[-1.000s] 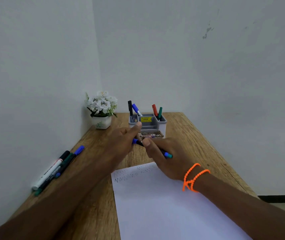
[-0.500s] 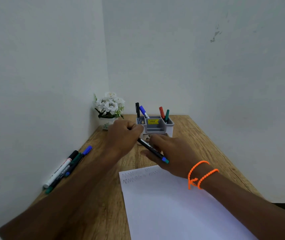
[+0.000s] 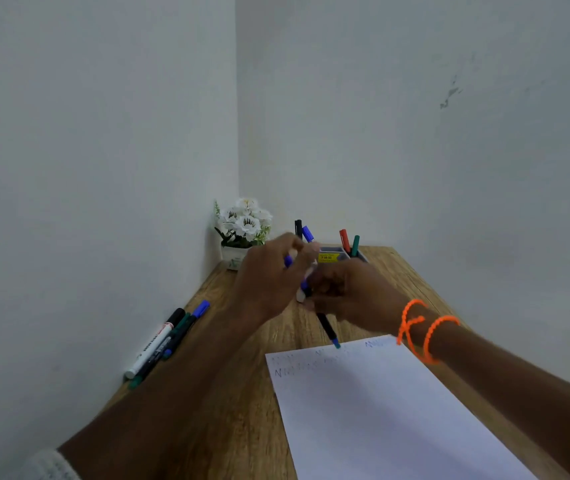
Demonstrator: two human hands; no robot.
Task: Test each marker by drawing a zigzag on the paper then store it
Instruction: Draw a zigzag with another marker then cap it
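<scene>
Both our hands meet above the wooden table, just in front of the grey organizer. Our right hand grips a dark marker, its blue-green end slanting down to the far edge of the paper, where faint zigzags show. Our left hand curls round a blue cap. Four markers stand in the organizer; a few more loose markers lie by the left wall.
</scene>
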